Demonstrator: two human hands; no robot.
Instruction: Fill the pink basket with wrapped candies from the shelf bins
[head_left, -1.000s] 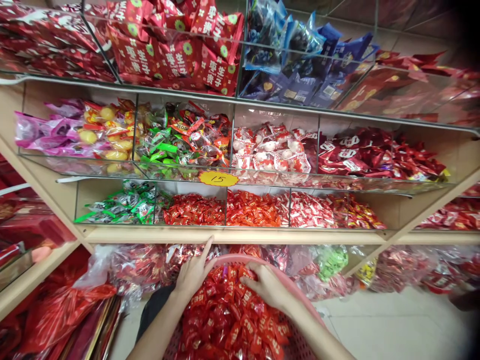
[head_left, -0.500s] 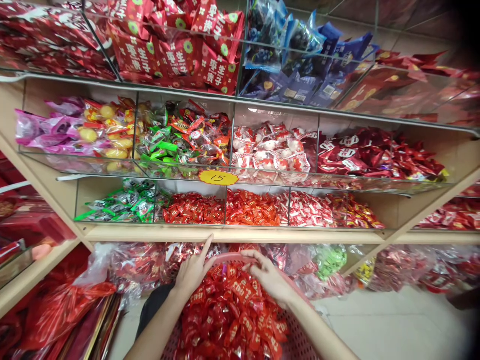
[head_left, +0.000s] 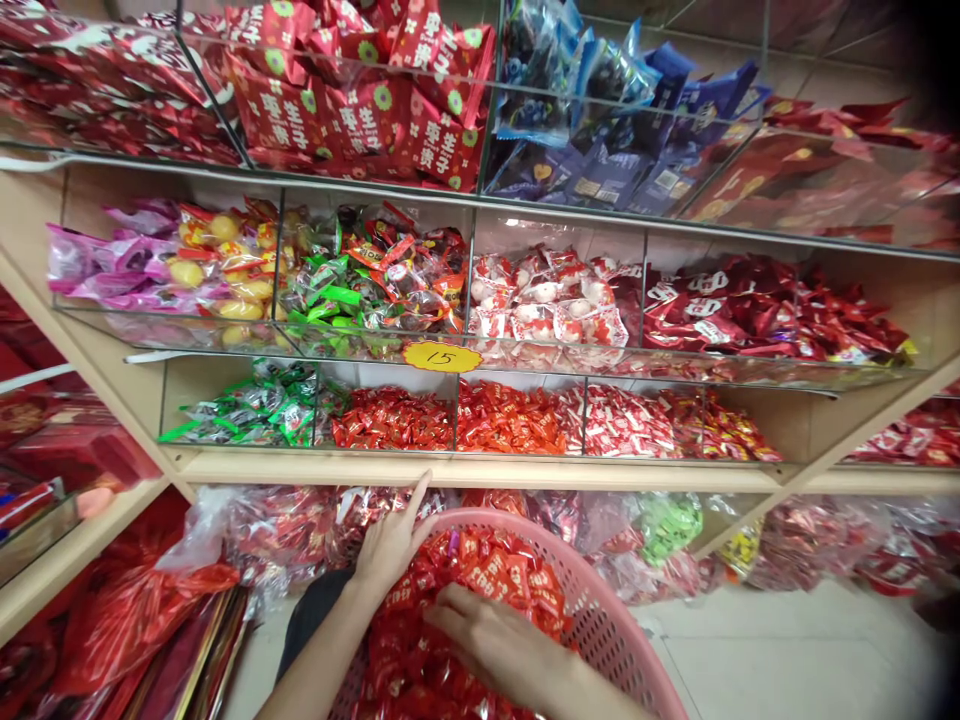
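A round pink plastic basket (head_left: 607, 610) with a perforated wall sits low in front of me, heaped with red-wrapped candies (head_left: 517, 580). At the basket's far left rim is my left hand (head_left: 394, 540), its thumb over the rim and its index finger stretched toward the shelf ledge. The other fingers of that hand are partly hidden. Inside the basket, my right hand (head_left: 487, 635) lies palm down over the candies, touching them. Its fingers are extended and slightly bent, with no candy visible in them.
Shelves (head_left: 480, 470) with clear dividers hold wrapped sweets. A yellow price tag (head_left: 442, 356) reads 15. Beneath the lowest ledge lie plastic bags of candy (head_left: 667, 530). A red plastic bag (head_left: 142, 620) stands at lower left, beside the pale tiled floor (head_left: 780, 650).
My right hand has left the basket's far rim and come down toward me onto the candies, leaving more of the rim visible. My left hand stays at the rim.
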